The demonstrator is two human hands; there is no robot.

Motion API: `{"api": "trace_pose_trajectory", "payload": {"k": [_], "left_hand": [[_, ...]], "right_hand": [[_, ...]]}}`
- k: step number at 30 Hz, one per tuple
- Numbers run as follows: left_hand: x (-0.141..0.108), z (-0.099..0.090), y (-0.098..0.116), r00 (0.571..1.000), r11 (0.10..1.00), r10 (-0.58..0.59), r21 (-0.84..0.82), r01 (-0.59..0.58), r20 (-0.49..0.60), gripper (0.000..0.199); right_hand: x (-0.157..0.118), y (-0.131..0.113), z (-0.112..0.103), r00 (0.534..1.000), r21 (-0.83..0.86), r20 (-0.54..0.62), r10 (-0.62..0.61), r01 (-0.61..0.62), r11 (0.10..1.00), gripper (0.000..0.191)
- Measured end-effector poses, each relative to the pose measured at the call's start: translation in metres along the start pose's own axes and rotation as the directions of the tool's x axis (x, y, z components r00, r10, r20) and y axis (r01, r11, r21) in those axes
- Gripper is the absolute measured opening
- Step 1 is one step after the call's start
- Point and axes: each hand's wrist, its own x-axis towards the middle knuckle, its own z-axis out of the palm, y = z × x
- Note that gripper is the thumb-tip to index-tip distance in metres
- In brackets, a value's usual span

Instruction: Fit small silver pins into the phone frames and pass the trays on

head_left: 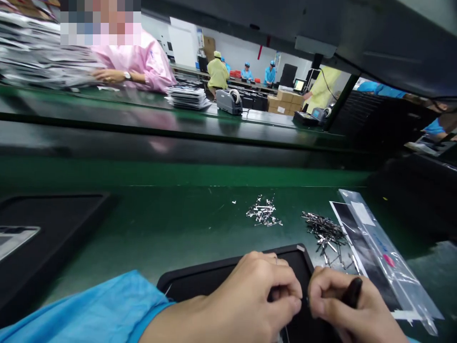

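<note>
My left hand (257,297) rests on a black tray-like part (214,276) at the near edge of the green bench, its fingers pinched together; whatever is between the fingertips is too small to see. My right hand (348,309) is closed around a dark slim tool (352,291) and meets the left fingertips over the tray's right side. Just beyond lie two heaps of small metal pieces: a bright one (263,212) and a darker one (324,231).
A clear plastic bag (382,250) lies over a black strip to the right. A black tray (43,238) sits at the left. Across the conveyor a person in pink (143,62) works beside stacked sheets (187,96) and a tape dispenser (229,101). An overhead shelf (321,28) hangs above.
</note>
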Motion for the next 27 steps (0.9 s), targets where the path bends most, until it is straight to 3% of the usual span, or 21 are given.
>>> {"api": "trace_pose_trajectory", "payload": {"k": [3,7,11,27], "left_hand": [[-0.001,-0.007,0.0,0.968,0.916,-0.171,-0.333,0.225,0.184,0.011],[-0.001,-0.012,-0.006,0.922,0.693,-0.195,-0.618,0.37,0.334,0.016],[-0.005,-0.013,-0.012,0.918,0.661,-0.174,-0.649,0.376,0.355,0.017],[-0.011,-0.011,-0.019,0.921,0.643,-0.179,-0.667,0.375,0.345,0.016]], "right_hand": [[0.001,-0.002,0.004,0.994,0.037,-0.034,0.105,-0.104,0.994,0.018],[0.005,0.0,0.004,0.989,0.008,-0.008,0.149,-0.149,0.989,0.022],[0.007,0.001,0.004,0.987,0.006,0.032,0.157,-0.157,0.988,0.025],[0.007,-0.003,0.013,0.987,0.007,-0.081,0.136,-0.136,0.991,0.028]]}}
